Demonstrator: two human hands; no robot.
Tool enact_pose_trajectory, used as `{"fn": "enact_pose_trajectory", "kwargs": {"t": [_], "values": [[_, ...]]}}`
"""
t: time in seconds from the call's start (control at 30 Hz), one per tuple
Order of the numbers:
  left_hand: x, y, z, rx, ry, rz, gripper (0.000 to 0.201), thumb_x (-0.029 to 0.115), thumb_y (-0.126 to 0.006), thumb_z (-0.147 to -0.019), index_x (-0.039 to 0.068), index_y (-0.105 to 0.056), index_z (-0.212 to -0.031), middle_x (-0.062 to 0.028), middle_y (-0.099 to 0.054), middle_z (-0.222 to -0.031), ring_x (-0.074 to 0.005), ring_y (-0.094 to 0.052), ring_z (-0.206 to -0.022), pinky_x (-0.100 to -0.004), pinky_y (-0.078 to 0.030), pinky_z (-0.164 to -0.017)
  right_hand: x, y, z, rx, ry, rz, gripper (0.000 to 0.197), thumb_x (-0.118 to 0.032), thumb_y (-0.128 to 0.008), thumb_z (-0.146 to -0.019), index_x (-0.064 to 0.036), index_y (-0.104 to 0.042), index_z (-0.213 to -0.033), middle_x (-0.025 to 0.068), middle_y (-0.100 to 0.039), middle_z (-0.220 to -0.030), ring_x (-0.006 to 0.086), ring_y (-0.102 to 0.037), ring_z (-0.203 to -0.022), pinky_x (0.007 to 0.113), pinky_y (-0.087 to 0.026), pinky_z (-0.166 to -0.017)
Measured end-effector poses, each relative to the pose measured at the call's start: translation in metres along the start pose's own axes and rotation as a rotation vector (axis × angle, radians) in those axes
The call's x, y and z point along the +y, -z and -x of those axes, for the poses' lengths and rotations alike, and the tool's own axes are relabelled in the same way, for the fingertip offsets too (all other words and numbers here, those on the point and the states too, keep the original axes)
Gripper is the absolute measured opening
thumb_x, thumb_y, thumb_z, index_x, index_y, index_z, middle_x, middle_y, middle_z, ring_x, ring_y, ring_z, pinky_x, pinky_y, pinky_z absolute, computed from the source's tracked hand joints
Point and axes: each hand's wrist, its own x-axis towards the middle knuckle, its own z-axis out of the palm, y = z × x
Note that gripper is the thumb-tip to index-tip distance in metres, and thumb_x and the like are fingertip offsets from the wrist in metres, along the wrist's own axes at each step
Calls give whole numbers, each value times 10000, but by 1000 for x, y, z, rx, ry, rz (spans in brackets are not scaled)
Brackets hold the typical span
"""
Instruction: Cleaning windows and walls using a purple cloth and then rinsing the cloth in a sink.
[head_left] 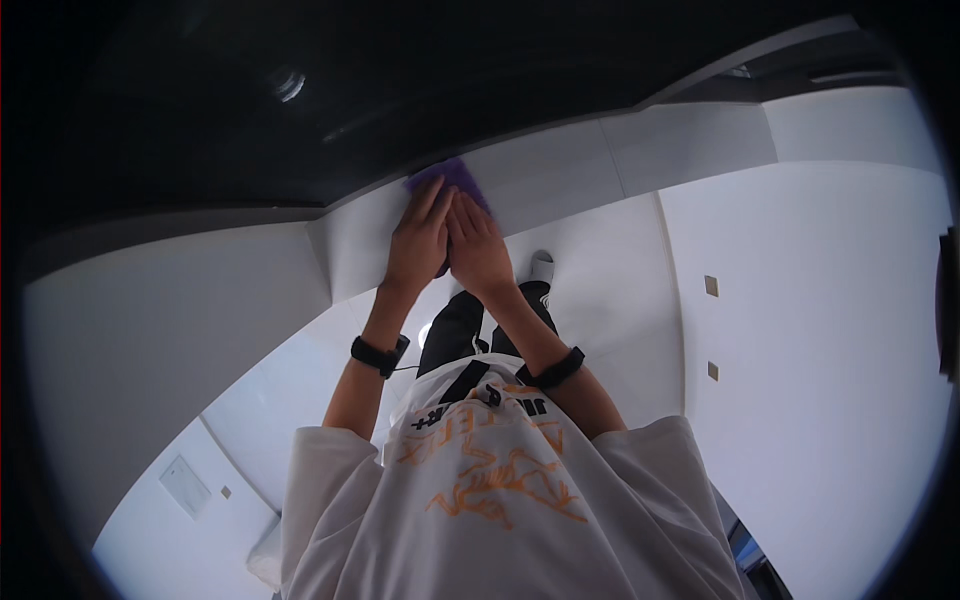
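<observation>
A purple cloth point(462, 177) lies against the pale ledge under the dark window, in the upper middle of the head view. My left hand point(420, 240) presses on it with long, close-set fingers. Beside it, my right hand point(477, 245) bears on the same cloth, the fingertips of the two hands nearly meeting. Cloth shows beyond the fingertips and in a small strip between the wrists. My palms and the cloth under them are hidden.
The pale ledge point(555, 160) runs across in front of me, below a large dark glass pane point(220, 110). To the right stands a white wall point(810, 290) with small square plates. My legs and a grey slipper point(542, 266) show on the light floor.
</observation>
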Motion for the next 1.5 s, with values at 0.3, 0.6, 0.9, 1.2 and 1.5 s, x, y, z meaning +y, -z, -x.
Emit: {"fn": "enact_pose_trajectory", "kwargs": {"t": [0.3,0.6,0.9,1.2,1.5], "values": [[7,19,-8,-143,-55,-97,429,25,-475,-922,-31,-448,-1347,-139,-378,-1467,-294,-391,-1340,-362,-376,-1084,-11,26,-2,64,-4,15,508,-80,-509,-825,48,-472,-1315,183,-466,-1394,293,-441,-1297,376,-353,-1083],[17,23,-11,-140,-68,-110,451,35,-469,-921,-37,-422,-1363,-161,-365,-1471,-314,-351,-1363,-366,-348,-1105,-10,39,-3,40,29,113,514,-108,-502,-842,31,-460,-1335,167,-459,-1409,283,-426,-1310,357,-336,-1094],[7,14,0,-103,-24,-60,458,89,-440,-957,-17,-380,-1398,-162,-327,-1496,-322,-294,-1393,-390,-318,-1119,-18,36,-3,61,81,165,524,-110,-501,-835,20,-459,-1341,157,-450,-1419,272,-416,-1317,352,-327,-1096],[13,21,1,5,-15,-39,459,69,-455,-932,-22,-407,-1379,-172,-347,-1482,-325,-316,-1381,-375,-330,-1107,-20,46,-6,98,155,201,507,-115,-474,-853,33,-453,-1338,166,-459,-1407,277,-418,-1312,363,-331,-1093],[14,20,0,117,-70,15,429,58,-450,-906,-28,-464,-1326,-192,-396,-1444,-337,-381,-1340,-373,-369,-1081,-27,55,-10,159,182,265,477,-111,-468,-857,27,-484,-1313,163,-500,-1367,281,-451,-1281,357,-354,-1076]]}}
